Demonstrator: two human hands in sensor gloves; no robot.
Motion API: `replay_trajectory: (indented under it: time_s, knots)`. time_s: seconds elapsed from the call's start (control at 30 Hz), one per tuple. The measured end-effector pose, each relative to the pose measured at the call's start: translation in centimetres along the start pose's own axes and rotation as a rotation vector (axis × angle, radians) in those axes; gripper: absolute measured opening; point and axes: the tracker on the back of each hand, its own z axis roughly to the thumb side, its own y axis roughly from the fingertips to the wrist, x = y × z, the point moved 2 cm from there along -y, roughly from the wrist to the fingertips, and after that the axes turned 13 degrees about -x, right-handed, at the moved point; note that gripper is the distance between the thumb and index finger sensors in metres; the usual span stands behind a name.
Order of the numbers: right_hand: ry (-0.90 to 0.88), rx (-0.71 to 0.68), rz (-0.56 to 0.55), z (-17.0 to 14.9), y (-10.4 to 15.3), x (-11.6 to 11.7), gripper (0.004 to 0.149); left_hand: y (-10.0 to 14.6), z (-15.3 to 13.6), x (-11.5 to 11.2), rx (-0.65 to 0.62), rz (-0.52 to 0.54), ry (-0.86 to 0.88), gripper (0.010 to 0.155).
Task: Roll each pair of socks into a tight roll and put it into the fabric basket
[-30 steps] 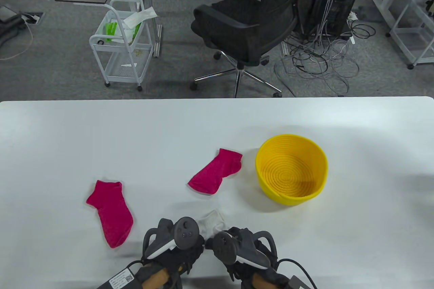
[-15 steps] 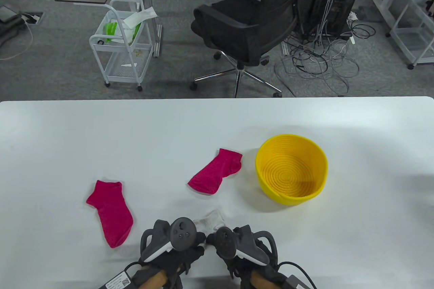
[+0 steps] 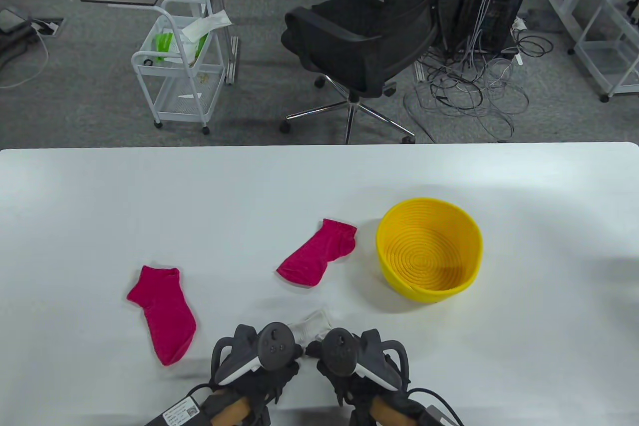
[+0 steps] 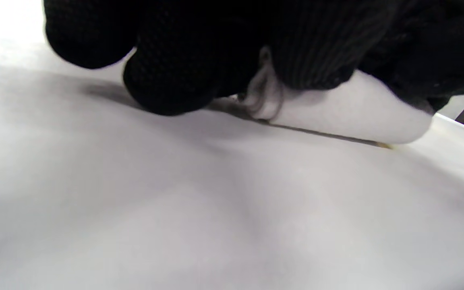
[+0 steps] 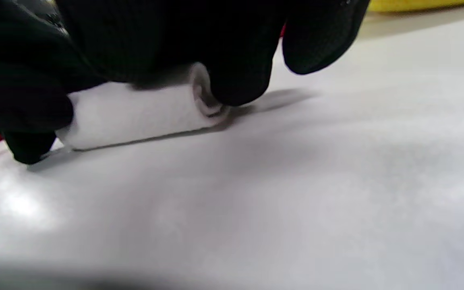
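white sock roll (image 3: 310,324) lies on the table (image 3: 100,196) near its front edge, under both hands; rolling judged partly done, a flat tail of sock sticking out beyond the fingers. left to right: loose pink sock (image 3: 164,313), second pink sock (image 3: 319,258), yellow basket (image 3: 429,248) with nothing in it. left: finish this roll, drop it in, then pair and roll the pink ones. left hand (image 3: 259,371) and right hand (image 3: 357,371) both have fingers curled over the roll. table view hides the fingers behind the trackers; left wrist view shows fingertips (image 4: 167,88) pressing the roll (image 4: 349,112); right wrist view shows its spiral end (image 5: 206,98).
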Motion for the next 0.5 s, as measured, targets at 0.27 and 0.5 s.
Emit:
replay_trajectory:
  time_s: [0.27,0.5]
  knots:
    - [0.113,-0.098,-0.085,2.1,0.8,-1.3,0.042,-0.1,-0.4,0.0,0.003,-0.01,0.048,0.045]
    - [0.11,-0.067,0.003,1.5,0.3,-0.2,0.044,0.0,-0.5,-0.1,0.002,0.005,0.055,0.047]
